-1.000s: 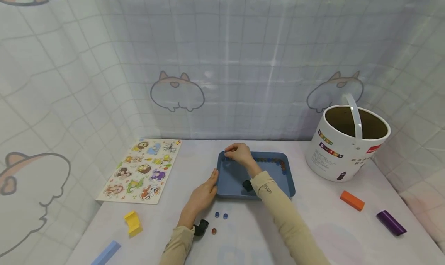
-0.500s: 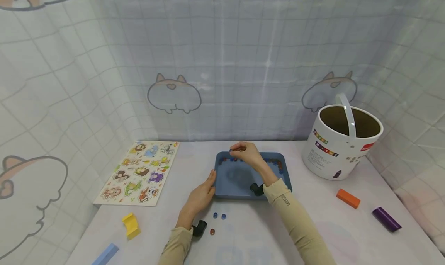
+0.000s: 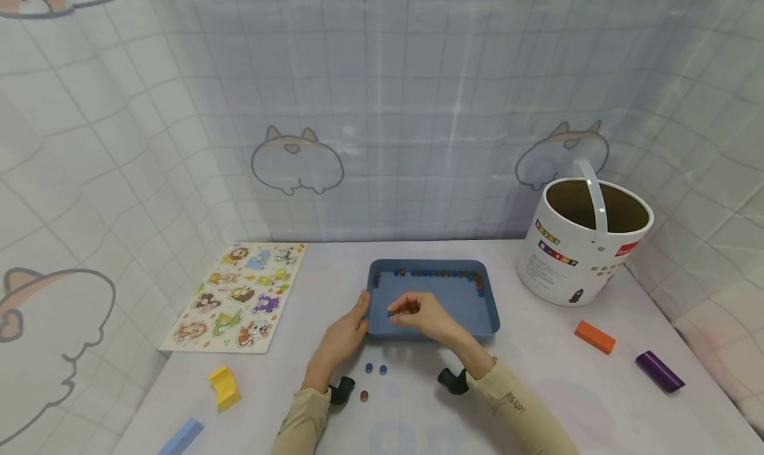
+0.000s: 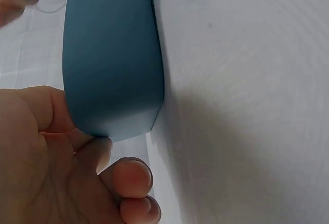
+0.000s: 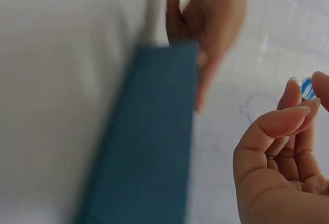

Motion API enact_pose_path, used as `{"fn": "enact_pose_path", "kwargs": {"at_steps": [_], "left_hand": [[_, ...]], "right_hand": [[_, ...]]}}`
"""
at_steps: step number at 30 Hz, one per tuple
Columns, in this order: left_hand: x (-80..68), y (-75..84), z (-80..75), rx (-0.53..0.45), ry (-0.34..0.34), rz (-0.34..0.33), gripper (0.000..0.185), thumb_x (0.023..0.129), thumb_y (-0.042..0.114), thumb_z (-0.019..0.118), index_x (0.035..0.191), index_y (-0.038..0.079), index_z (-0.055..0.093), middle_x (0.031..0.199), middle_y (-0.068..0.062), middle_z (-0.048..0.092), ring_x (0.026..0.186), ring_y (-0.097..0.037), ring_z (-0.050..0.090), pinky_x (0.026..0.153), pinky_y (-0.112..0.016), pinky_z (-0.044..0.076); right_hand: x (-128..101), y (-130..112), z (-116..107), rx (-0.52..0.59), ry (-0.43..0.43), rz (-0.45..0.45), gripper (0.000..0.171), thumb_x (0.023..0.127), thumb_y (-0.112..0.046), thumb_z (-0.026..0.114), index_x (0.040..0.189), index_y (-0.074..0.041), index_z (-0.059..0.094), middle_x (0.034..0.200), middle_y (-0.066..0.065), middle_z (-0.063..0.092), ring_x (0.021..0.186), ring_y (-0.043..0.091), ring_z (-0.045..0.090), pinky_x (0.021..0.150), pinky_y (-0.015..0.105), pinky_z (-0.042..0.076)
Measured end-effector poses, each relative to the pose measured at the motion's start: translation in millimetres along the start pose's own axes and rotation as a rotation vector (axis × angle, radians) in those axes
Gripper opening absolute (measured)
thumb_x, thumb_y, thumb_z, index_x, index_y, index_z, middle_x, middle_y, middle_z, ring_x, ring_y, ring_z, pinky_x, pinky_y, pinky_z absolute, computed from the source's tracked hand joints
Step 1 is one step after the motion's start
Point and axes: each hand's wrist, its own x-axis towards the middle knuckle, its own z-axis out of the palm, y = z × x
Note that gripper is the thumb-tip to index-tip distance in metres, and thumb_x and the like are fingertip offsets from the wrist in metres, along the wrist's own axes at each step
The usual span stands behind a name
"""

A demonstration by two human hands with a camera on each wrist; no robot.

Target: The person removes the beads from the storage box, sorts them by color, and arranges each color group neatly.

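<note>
In the head view my left hand (image 3: 343, 339) grips the left side of a blue rectangular tray (image 3: 430, 335). Its fingers bend beside the tray's corner (image 4: 115, 106) in the left wrist view. My right hand (image 3: 426, 314) is above the front left part of the tray. Between thumb and fingertips it pinches a clear marble with a blue swirl (image 5: 307, 88). Blue and brown marbles (image 3: 442, 273) line the tray's far wall and the far parts of both side walls. On the table before the tray lie two blue marbles (image 3: 383, 370) and one brown marble (image 3: 364, 396).
An animal puzzle board (image 3: 239, 299) lies at the left, with a yellow block (image 3: 225, 387) and a light blue block (image 3: 181, 436) nearer. At the right stand a white bucket (image 3: 549, 276) with a raised handle, an orange block (image 3: 595, 337) and a purple block (image 3: 659, 371).
My right hand has moved from the tray's far left corner back towards me, still pinching the marble. The marbles along the far wall are now uncovered. My left hand stays at the tray.
</note>
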Motion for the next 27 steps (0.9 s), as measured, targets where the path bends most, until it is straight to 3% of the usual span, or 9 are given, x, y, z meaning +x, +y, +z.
{"fn": "enact_pose_path", "kwargs": {"at_steps": [7,12,19,27], "left_hand": [[0.7,0.7,-0.1,0.005,0.002,0.003,0.056,0.101,0.019,0.042,0.153,0.007,0.026,0.159,-0.008,0.025,0.142,-0.027,0.037,0.113,-0.047,0.036],[0.3,-0.5,-0.3,0.005,0.012,0.006,0.056,0.101,0.019,0.042,0.153,0.006,0.027,0.159,-0.007,0.025,0.143,-0.026,0.036,0.114,-0.046,0.035],[0.9,-1.0,0.2,0.010,0.008,0.011,0.056,0.100,0.018,0.042,0.153,0.006,0.026,0.159,-0.008,0.025,0.142,-0.028,0.037,0.113,-0.047,0.036],[1.0,-0.7,1.4,0.013,0.016,0.002,0.055,0.101,0.018,0.042,0.152,0.005,0.027,0.159,-0.008,0.026,0.142,-0.027,0.038,0.113,-0.047,0.037]], "right_hand": [[-23,32,18,-0.018,-0.083,0.027,0.019,0.085,-0.009,0.072,0.100,0.003,0.069,0.093,0.007,0.071,0.075,0.008,0.061,0.065,0.022,0.051],[-32,44,26,-0.067,-0.130,0.027,0.015,0.081,-0.007,0.073,0.094,0.000,0.071,0.091,0.011,0.072,0.067,0.005,0.060,0.057,0.018,0.048],[-36,59,32,-0.264,-0.078,-0.012,0.011,0.079,-0.006,0.074,0.088,-0.010,0.073,0.079,0.000,0.070,0.059,0.001,0.054,0.051,0.017,0.046],[-38,61,36,-0.309,-0.051,-0.020,0.012,0.077,-0.005,0.076,0.086,-0.012,0.074,0.072,-0.005,0.066,0.055,0.001,0.050,0.048,0.016,0.042]]}}
